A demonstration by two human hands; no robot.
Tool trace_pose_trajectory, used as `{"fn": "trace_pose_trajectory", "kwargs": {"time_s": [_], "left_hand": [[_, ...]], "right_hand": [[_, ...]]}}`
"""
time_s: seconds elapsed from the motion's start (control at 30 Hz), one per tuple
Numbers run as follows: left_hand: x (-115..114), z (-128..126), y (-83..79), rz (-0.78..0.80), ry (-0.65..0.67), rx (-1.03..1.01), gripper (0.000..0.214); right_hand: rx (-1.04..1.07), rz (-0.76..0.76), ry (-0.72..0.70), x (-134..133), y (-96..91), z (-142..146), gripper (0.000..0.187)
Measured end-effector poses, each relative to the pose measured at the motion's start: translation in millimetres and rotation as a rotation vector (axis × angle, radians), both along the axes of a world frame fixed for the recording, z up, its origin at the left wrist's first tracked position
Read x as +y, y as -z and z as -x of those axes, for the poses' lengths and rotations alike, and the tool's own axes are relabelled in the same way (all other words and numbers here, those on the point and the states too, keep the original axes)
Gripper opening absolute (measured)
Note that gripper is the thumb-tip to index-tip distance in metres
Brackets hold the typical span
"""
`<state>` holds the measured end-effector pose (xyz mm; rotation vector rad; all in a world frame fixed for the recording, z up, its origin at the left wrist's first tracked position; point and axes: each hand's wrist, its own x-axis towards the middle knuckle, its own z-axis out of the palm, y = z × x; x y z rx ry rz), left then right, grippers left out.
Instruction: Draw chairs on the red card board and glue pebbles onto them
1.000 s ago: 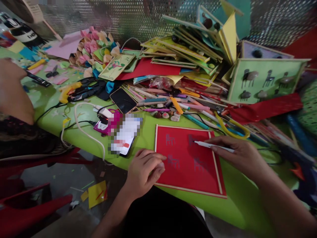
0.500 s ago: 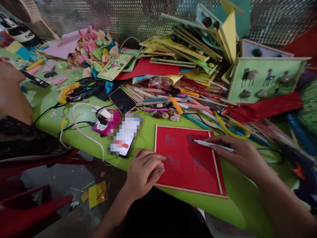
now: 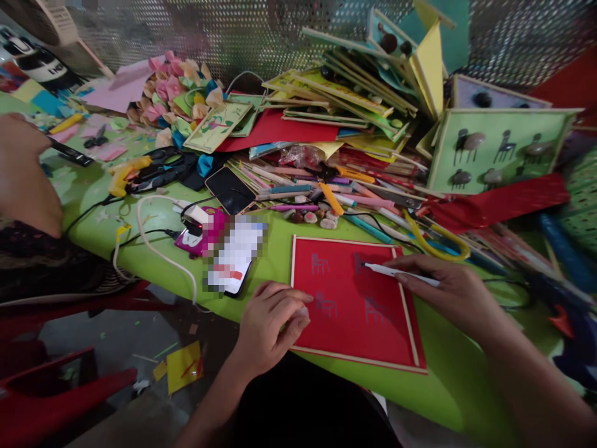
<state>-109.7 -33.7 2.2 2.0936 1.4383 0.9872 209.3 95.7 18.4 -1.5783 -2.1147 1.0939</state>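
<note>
My right hand (image 3: 443, 286) grips a white marker (image 3: 405, 274), its dark tip touching the upper right chair drawing on a red card (image 3: 345, 339). Pale thin sticks frame this card, and several dark chairs are drawn on it, one of them a lower left chair (image 3: 325, 305). My left hand (image 3: 275, 320) rests at the card's left edge with its fingers curled in toward the thumb. Whatever lies between those fingers is too small or hidden to name.
Left of the card lies a lit phone (image 3: 236, 261) beside a purple power strip (image 3: 208, 227) with cables. Pens (image 3: 289, 188), pebbles (image 3: 310, 217) and yellow-handled scissors (image 3: 438, 249) lie behind it. Framed cards (image 3: 354, 87) are piled farther back. Another person's arm (image 3: 25, 168) reaches in at left.
Hardly anything differs. Both my hands, the marker and the red card keep their places; the other person's hand at the far left has shifted slightly.
</note>
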Motion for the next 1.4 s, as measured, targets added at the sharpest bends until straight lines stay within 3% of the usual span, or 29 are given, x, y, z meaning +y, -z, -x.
{"fn": "trace_pose_trajectory", "kwargs": {"time_s": [0.97, 1.4], "left_hand": [[2.4, -1.3, -5.8, 0.009, -0.013, 0.003, 0.014], [1.9, -1.1, -5.1, -0.003, -0.012, 0.01, 0.015]], "right_hand": [[-0.019, -0.03, 0.001, -1.6, -4.6, 2.7, 0.046], [-0.017, -0.043, 0.015, 2.0, 2.8, -11.1, 0.042]]}}
